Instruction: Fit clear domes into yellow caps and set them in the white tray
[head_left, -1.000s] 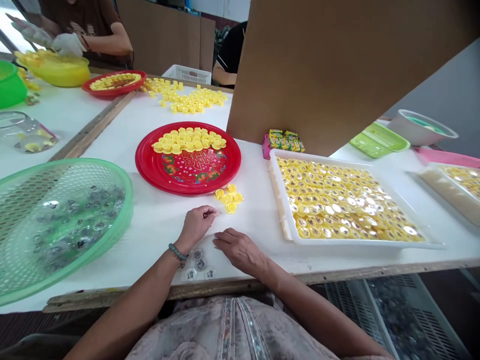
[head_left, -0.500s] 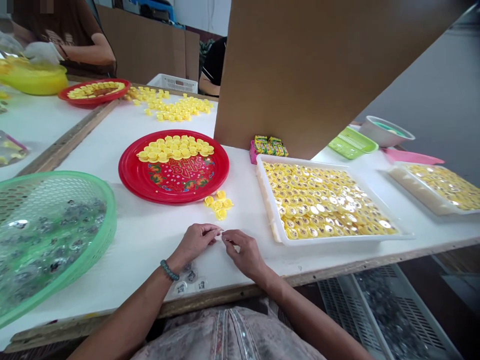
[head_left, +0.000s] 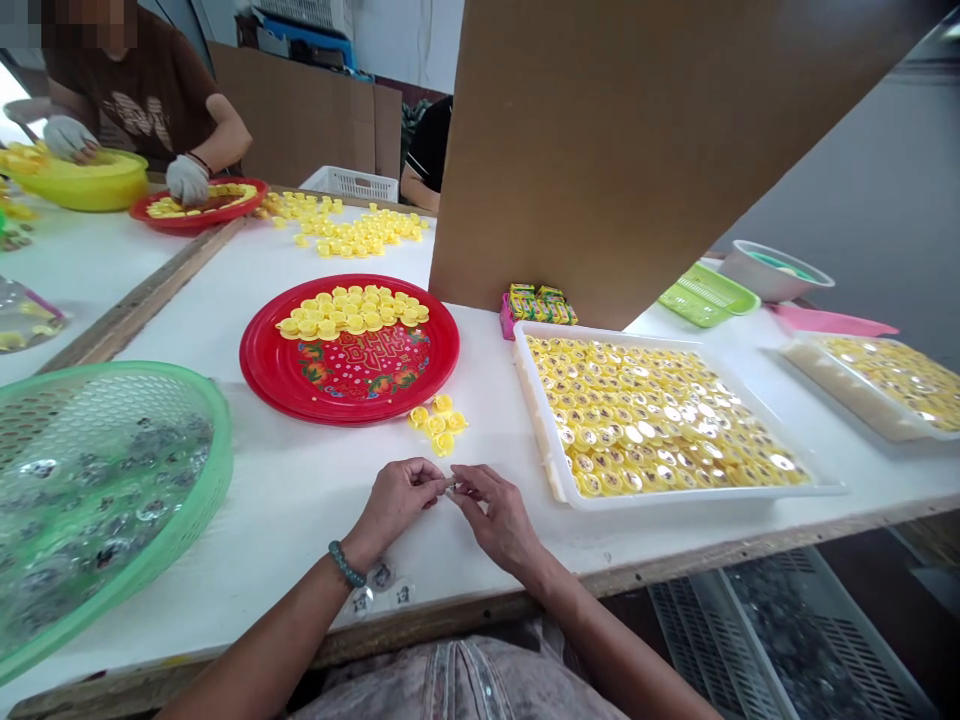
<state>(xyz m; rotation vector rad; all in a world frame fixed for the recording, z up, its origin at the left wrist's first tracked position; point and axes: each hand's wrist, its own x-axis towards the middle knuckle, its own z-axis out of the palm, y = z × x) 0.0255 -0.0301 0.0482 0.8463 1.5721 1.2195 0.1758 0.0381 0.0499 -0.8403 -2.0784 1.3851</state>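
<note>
My left hand (head_left: 405,500) and my right hand (head_left: 499,515) meet fingertip to fingertip above the white table (head_left: 300,480). Both are closed in a pinch around something small between them, too small to make out. Just beyond the fingers lie several yellow cup-shaped pieces (head_left: 441,425). Clear round discs with dark prints (head_left: 405,592) rest by my left wrist near the table's edge. Farther off, a red plate (head_left: 352,370) carries rows of yellow pieces (head_left: 349,308).
To the left is a green mesh basket (head_left: 217,440) of clear discs; to the right, a white tray (head_left: 547,450) filled with printed yellow pieces. A cardboard panel (head_left: 600,150) stands behind. Across the table, a person's gloved hand (head_left: 187,180) is over another red plate (head_left: 247,205).
The view has tilted up slightly. My hands stay pinched together, their fingertips now nearer each other. The other person's gloved hand has moved from the yellow bowl to the far red plate.
</note>
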